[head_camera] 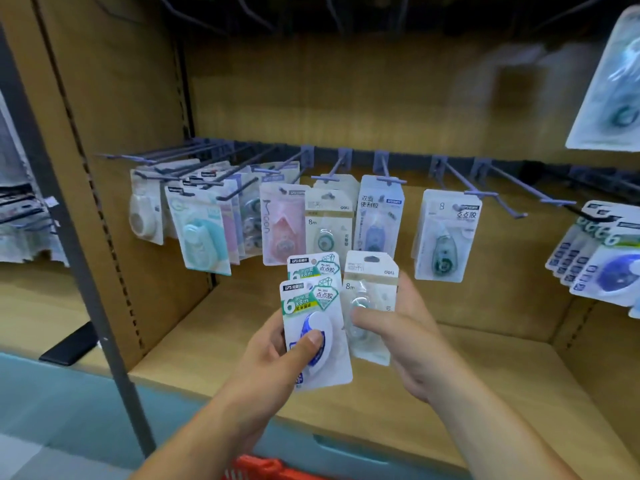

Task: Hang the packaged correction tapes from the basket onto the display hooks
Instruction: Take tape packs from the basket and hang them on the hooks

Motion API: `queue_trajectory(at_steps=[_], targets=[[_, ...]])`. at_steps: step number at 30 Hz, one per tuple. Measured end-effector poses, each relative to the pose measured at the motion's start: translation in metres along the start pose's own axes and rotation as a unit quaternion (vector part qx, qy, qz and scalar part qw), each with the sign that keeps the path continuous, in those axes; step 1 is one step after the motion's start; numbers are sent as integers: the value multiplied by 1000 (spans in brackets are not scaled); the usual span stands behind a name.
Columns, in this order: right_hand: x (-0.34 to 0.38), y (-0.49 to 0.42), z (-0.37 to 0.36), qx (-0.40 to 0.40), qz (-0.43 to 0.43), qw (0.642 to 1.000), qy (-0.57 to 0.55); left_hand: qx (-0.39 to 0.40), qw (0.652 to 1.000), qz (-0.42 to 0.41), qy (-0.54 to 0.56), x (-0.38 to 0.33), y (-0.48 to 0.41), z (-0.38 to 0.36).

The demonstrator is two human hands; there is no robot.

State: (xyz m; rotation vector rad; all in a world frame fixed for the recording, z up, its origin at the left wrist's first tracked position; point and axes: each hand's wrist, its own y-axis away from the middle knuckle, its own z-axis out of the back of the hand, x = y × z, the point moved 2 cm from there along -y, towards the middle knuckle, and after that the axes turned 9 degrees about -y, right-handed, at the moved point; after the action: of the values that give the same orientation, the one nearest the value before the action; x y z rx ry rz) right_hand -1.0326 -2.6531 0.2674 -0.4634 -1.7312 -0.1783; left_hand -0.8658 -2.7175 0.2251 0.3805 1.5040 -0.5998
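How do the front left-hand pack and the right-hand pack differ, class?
The left-hand pack shows a green 6 mm label; the right-hand pack reads 8m on a beige band.
The left-hand pack's dispenser is blue and white; the right-hand pack's is clear.
The left-hand pack fronts a second pack in the left hand; the right-hand pack sits alone in the right hand.
Both are held upright.
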Motion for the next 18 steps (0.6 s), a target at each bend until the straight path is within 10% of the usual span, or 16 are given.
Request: queue_trajectory(at_steps=[18], targets=[[32, -53, -42, -49, 175, 981, 64, -92, 988, -82, 99, -36, -9, 37]])
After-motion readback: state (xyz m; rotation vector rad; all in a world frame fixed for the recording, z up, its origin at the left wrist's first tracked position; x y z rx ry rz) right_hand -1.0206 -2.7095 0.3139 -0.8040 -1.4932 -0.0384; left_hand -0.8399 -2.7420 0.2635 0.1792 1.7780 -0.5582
